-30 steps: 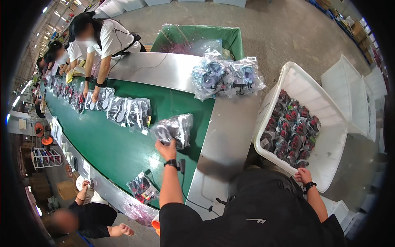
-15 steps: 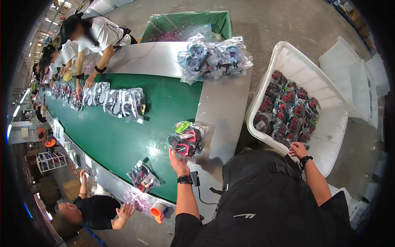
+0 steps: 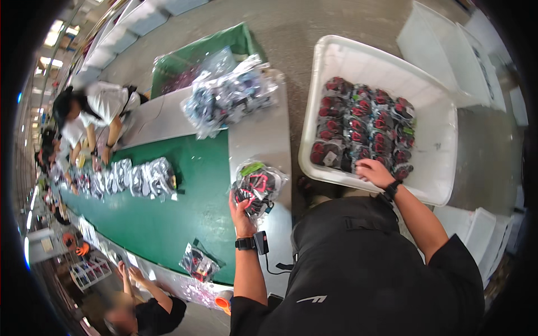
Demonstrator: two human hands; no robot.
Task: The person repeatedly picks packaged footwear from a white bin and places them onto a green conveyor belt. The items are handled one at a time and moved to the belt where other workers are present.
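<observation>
My left hand (image 3: 242,215) grips a clear-bagged pair of black and red sandals (image 3: 260,187) with a green tag, its thumb over the near side of the bag. The bag sits at the metal end of the green conveyor belt (image 3: 196,218). My right hand (image 3: 374,172) is over the near side of a white plastic tub (image 3: 434,151), fingers curled in beside the nearest bags. What the fingertips hold, if anything, is hidden. Rows of bagged black and red footwear (image 3: 358,126) lie in the tub.
More bagged footwear (image 3: 151,178) lines the belt's far side; one bagged pair (image 3: 199,262) lies near its edge. Bluish bagged items (image 3: 230,95) pile on the metal ledge, before a green-lined bin (image 3: 168,64). Co-workers (image 3: 95,109) stand along the belt. An orange tape dispenser (image 3: 223,302) is near my left forearm.
The view has swung toward the tub. My left fingers have closed around the bagged sandals. My right hand has moved slightly farther in over the tub. The dark-shirted person has shifted and raised both arms.
</observation>
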